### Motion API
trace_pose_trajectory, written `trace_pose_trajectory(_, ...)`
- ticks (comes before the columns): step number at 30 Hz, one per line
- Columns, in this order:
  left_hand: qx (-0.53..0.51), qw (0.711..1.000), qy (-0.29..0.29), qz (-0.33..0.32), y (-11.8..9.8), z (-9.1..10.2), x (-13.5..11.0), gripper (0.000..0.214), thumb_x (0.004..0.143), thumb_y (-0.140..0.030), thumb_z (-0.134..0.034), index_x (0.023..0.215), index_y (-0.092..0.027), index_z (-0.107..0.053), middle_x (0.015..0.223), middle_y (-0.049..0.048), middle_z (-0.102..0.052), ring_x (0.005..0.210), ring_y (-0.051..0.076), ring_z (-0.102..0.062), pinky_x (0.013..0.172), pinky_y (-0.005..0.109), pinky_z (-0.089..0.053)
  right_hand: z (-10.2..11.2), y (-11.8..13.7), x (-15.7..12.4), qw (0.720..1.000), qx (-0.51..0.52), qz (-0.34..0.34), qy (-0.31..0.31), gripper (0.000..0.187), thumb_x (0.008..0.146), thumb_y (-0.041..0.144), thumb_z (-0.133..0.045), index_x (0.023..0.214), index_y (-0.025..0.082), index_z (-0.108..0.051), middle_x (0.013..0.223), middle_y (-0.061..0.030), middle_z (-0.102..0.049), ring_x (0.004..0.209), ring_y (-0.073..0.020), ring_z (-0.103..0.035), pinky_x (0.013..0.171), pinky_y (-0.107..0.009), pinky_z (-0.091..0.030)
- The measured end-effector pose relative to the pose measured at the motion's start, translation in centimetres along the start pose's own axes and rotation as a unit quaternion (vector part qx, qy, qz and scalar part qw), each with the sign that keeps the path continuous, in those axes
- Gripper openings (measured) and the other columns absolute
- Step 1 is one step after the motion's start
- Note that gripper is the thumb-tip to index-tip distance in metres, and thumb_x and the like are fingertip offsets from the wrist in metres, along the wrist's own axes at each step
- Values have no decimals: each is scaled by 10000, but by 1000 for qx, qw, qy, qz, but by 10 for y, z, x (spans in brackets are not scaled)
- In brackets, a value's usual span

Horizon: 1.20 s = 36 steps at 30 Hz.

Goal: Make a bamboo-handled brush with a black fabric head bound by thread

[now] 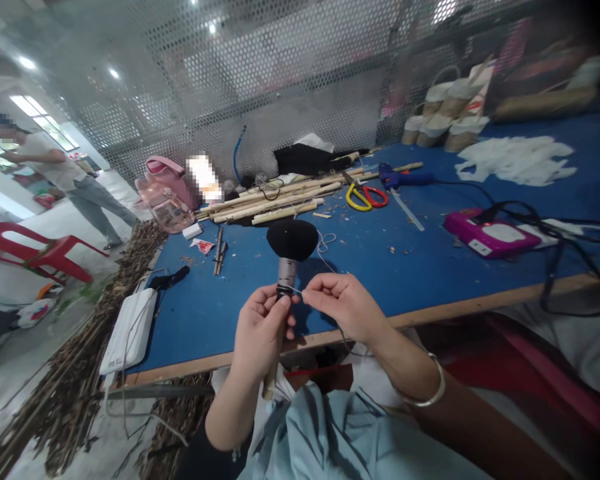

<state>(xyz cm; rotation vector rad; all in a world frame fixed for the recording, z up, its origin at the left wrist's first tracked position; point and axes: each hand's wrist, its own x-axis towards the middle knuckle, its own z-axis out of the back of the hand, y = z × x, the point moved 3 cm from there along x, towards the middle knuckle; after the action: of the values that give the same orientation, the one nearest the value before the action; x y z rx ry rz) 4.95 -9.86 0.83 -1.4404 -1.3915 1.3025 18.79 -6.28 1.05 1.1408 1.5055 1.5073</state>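
Observation:
My left hand (261, 333) is wrapped round a bamboo stick (273, 373) that stands upright and carries a black padded head (293, 240) on a grey-wrapped neck. My right hand (341, 301) pinches a thin white thread (294, 289) that runs to the neck just above my left fingers. Both hands hover over the near edge of the blue table (430, 253). A metal bangle (430, 393) sits on my right wrist.
On the table lie bamboo sticks (275, 200), yellow-and-red scissors (366, 197), a blue glue gun (403, 179), a pink device (487, 235) with black cables, white feathers (517, 160), a pink bag (167, 187). A white box (130, 330) sits at the left edge. Another person (65, 180) stands far left by red chairs (27, 250).

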Motion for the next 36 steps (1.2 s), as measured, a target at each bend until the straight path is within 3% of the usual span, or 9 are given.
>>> trace_pose_trajectory(7, -90, 994, 62, 25, 1, 0, -6, 254, 726, -289, -679, 870, -134, -539, 716, -1, -611, 411, 28, -454, 355, 141, -373, -1, -2, 3, 998, 48, -29, -1, 285, 652, 399, -717, 621, 135, -612, 525, 21, -539, 466, -63, -372, 455, -214, -272)
trace_pose_trajectory(15, -141, 980, 133, 53, 1, -1, -10, 219, 741, -311, -660, 816, -132, -560, 691, 6, -596, 394, 26, -451, 319, 118, -374, -6, -6, 5, 987, 151, -47, 33, 261, 649, 347, -743, 640, 149, -574, 598, 5, -590, 531, -83, -498, 499, -205, -355)
trace_pose_trajectory(21, -143, 959, 216, 116, 13, 2, -2, 265, 768, -384, -612, 809, -129, -548, 681, 40, -624, 360, 50, -483, 313, 141, -378, -5, -14, 7, 977, 176, -95, 80, 371, 618, 393, -759, 851, 142, -615, 580, -1, -574, 483, -113, -510, 431, -216, -348)
trace_pose_trajectory(24, -28, 980, 158, 116, 15, 6, 0, 333, 801, -445, -556, 903, -128, -553, 748, 80, -653, 512, 116, -600, 451, 201, -478, -3, -19, 10, 985, 135, -84, 60, 342, 637, 404, -742, 789, 124, -619, 581, -10, -585, 510, -115, -521, 467, -222, -380)
trace_pose_trajectory(26, 103, 993, 53, 34, 11, 9, -3, 394, 812, -428, -554, 1089, -150, -524, 904, 102, -660, 692, 153, -643, 591, 245, -510, -2, -23, 12, 991, 106, -75, 20, 329, 635, 396, -743, 768, 122, -620, 575, -6, -583, 525, -113, -520, 479, -219, -381)
trace_pose_trajectory(28, 221, 972, -23, -73, 5, 9, -8, 513, 787, -378, -601, 1241, -200, -439, 1071, 106, -624, 807, 167, -632, 676, 270, -498, -3, -25, 13, 993, 92, -72, -9, 325, 643, 394, -734, 778, 121, -622, 568, -2, -577, 534, -116, -519, 482, -219, -375)
trace_pose_trajectory(30, 300, 941, -49, -147, 4, 5, -12, 539, 763, -322, -632, 1256, -215, -440, 1142, 105, -593, 852, 173, -611, 730, 284, -476, -6, -25, 14, 993, 88, -73, -18, 328, 656, 398, -722, 801, 122, -620, 567, 0, -573, 528, -114, -511, 478, -219, -365)
trace_pose_trajectory(32, 338, 920, -57, -187, 6, 1, -12, 422, 772, -290, -617, 1174, -202, -521, 1085, 93, -615, 825, 163, -597, 739, 278, -459, -8, -24, 14, 994, 84, -70, -21, 330, 659, 399, -717, 811, 124, -617, 564, 7, -564, 514, -106, -492, 473, -217, -350)
trace_pose_trajectory(36, 304, 931, -74, -186, 9, 3, -6, 309, 795, -317, -593, 1075, -187, -584, 911, 59, -646, 654, 118, -551, 628, 233, -445, -5, -21, 12, 996, 56, -62, -22, 302, 663, 375, -712, 827, 138, -619, 529, 44, -509, 472, -77, -413, 455, -207, -296)
